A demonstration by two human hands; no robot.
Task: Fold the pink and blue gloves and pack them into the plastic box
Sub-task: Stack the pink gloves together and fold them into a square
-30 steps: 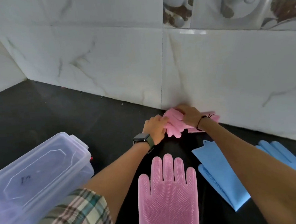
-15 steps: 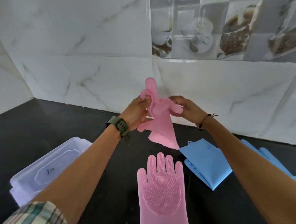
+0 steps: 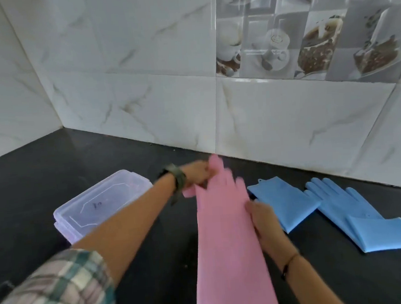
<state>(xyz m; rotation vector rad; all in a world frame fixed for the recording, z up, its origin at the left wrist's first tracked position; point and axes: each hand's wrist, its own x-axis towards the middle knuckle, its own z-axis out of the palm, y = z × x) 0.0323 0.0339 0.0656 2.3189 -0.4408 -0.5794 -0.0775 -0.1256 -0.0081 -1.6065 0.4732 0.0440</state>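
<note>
While left hand (image 3: 199, 173) pinches, pink glove (image 3: 226, 233) touches right hand (image 3: 262, 215).

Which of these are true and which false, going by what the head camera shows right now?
1. Both hands are on a pink glove. True: the left hand grips its finger end, the right hand its right edge.
2. The plastic box is left of the pink glove. True.
3. A blue glove is inside the box. False: both blue gloves lie on the black counter, right of the pink glove.
4. The watch is on the right wrist. False: it is on the left wrist; the right wrist has a thin dark band.
5. The box's lid is off. False: the clear lid is on.
</note>
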